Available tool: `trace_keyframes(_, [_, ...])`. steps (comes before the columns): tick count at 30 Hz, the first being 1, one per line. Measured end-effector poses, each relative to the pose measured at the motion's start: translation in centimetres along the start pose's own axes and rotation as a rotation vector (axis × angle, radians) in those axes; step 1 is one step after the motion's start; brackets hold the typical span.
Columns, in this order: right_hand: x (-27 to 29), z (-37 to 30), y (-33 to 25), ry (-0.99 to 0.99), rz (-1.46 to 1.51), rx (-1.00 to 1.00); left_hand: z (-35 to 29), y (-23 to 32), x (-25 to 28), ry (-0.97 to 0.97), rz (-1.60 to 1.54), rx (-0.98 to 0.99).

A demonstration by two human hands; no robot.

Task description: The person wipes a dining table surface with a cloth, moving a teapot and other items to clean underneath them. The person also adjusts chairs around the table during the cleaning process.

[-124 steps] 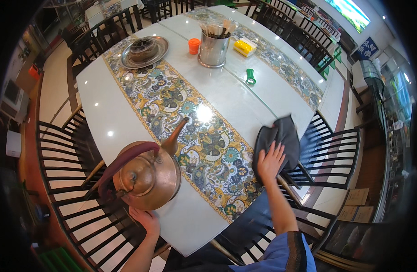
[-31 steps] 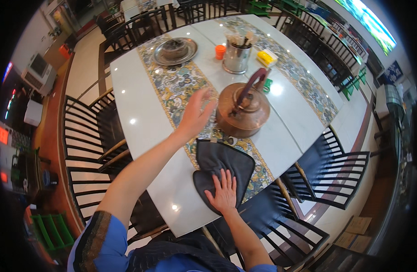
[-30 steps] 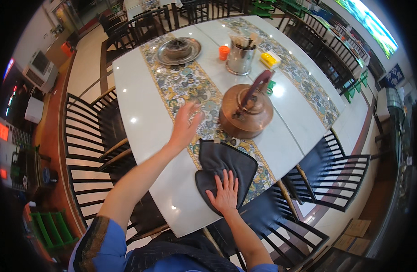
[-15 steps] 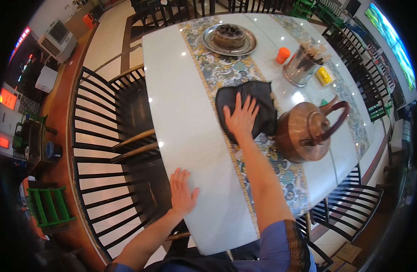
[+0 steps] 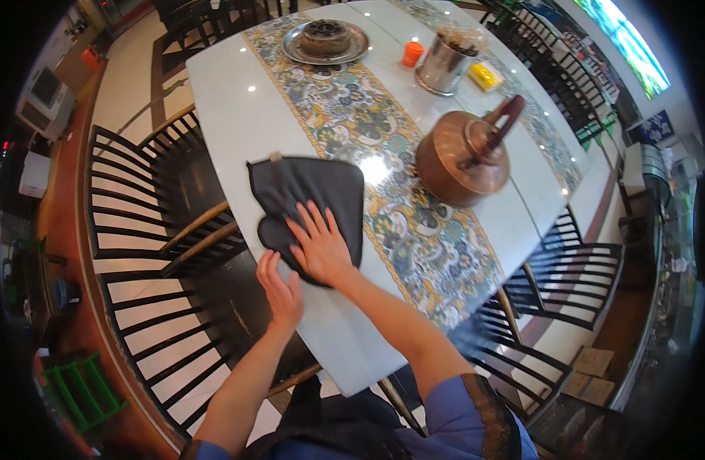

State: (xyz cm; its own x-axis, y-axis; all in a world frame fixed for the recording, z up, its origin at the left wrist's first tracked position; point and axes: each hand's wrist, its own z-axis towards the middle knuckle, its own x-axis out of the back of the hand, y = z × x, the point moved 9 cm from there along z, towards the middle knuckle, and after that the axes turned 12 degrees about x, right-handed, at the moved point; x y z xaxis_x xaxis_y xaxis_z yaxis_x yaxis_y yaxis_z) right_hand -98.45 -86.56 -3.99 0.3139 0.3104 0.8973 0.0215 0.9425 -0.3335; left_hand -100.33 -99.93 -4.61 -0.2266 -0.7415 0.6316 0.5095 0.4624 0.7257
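Spread on the white table [image 5: 222,115] near its left edge lies a black mitt-shaped cloth [image 5: 322,182], with a rounded lobe at its lower left and a small light tag at its top edge. My right hand [image 5: 322,247] rests flat on its lower part, fingers apart. Just left of it, my left hand [image 5: 281,294] is at the table's edge, fingers stretched out and close to the cloth's lower left edge. Whether they touch it I cannot tell. Neither hand grips anything.
On the patterned runner [image 5: 433,257] stands a copper kettle [image 5: 460,161]. Farther off are a round metal tray [image 5: 359,47] with a dark round object [image 5: 326,40], an orange cup [image 5: 412,54], a metal container [image 5: 444,65] and a yellow packet [image 5: 484,76]. Dark slatted chairs [image 5: 187,184] flank the table.
The black cloth has moved off the runner, left and nearer to me, and now lies spread flatter. My right hand came with it; my left hand shifted up toward it.
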Motion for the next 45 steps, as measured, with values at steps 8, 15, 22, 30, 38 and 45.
trace_keyframes(8, [9.1,-25.6,3.1,0.021,-0.279,-0.509,-0.4,-0.8,0.0,0.004,-0.024,0.059])
trace_keyframes(15, [5.2,-15.6,6.4,0.029,-0.496,-0.731,-0.8,-0.8,0.1,-0.042,-0.139,0.097])
trace_keyframes(22, [-3.3,7.8,3.3,0.141,-0.167,-0.242,-1.1,-1.6,1.4,0.043,-0.235,0.072])
trace_keyframes(30, [-8.5,21.0,1.8,0.117,-0.1,-0.11,-1.4,-1.7,0.8,0.03,-0.273,0.062])
trace_keyframes(38, [-4.9,3.3,-7.9,-0.017,-0.053,0.097,-3.4,-5.5,3.3,0.29,-0.266,0.172])
trace_keyframes(45, [0.4,-16.8,-14.8,-0.13,0.063,-0.016,-11.2,-7.4,5.9,0.098,-0.209,0.25])
